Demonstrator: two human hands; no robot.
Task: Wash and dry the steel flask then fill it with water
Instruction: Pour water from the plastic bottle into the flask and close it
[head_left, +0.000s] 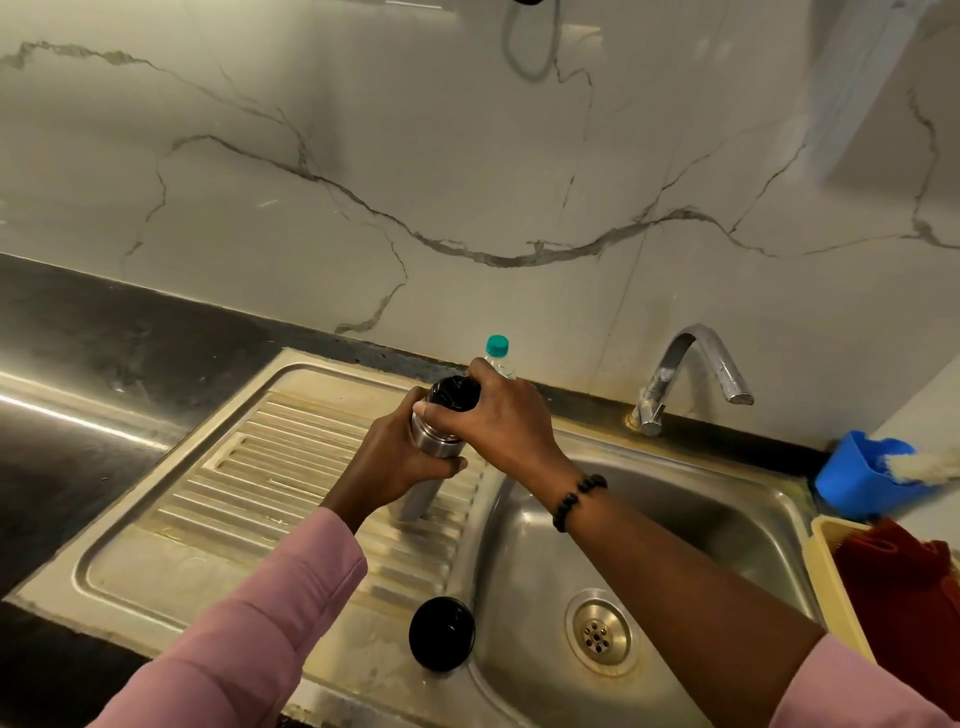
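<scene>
Early stage by the look of it: tap (696, 369) dry, basin dry, no washing visible; wash, dry and fill all seem left. Cylindrical brushed-steel flask (427, 457) stands upright on the ribbed drainboard (291, 467) of the steel sink, near its basin-side edge. Left hand (397, 462) wraps fingers round the flask body. Right hand (498, 410) curls fingers over the black inner stopper (451, 396) on its mouth, likely unscrewing. Round black outer cap (441, 633) lies off, at drainboard's front edge.
</scene>
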